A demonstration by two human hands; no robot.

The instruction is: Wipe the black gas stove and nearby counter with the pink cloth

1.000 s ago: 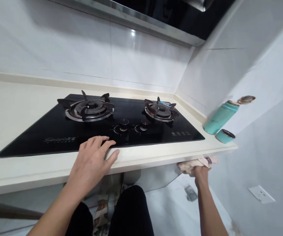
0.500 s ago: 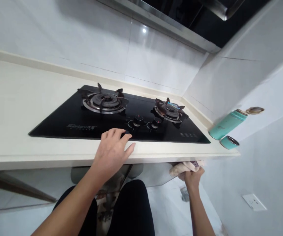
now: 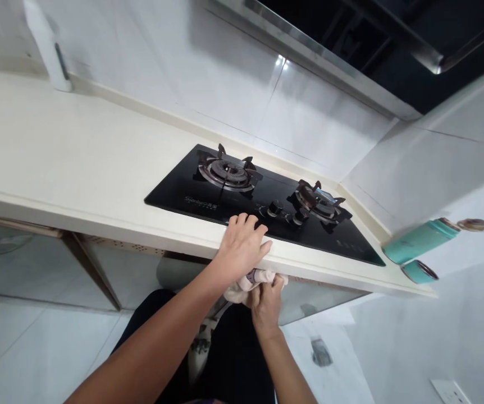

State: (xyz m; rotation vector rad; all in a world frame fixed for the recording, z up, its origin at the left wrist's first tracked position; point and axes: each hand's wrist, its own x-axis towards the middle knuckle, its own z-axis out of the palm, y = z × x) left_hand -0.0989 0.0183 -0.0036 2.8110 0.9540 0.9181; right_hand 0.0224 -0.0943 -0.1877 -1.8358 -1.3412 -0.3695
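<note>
My left hand [image 3: 242,247] lies flat with fingers spread on the front edge of the cream countertop [image 3: 77,163], just in front of the black glass gas hob [image 3: 259,196]. My right hand [image 3: 267,297] is under the counter's front lip, closed on a pale crumpled cloth [image 3: 244,283] pressed against the edge, directly below my left hand. The hob has two burners and two knobs [image 3: 284,213] near its front.
A teal flask [image 3: 419,242] and its teal cup [image 3: 419,271] stand at the counter's right end by the wall. A white bottle [image 3: 50,53] stands at the back left. A range hood hangs above. Open cabinet space and white floor tiles lie below.
My right hand has slid the cloth leftward along the counter's front edge, from the right end to beneath my left hand. The view has swung to the left.
</note>
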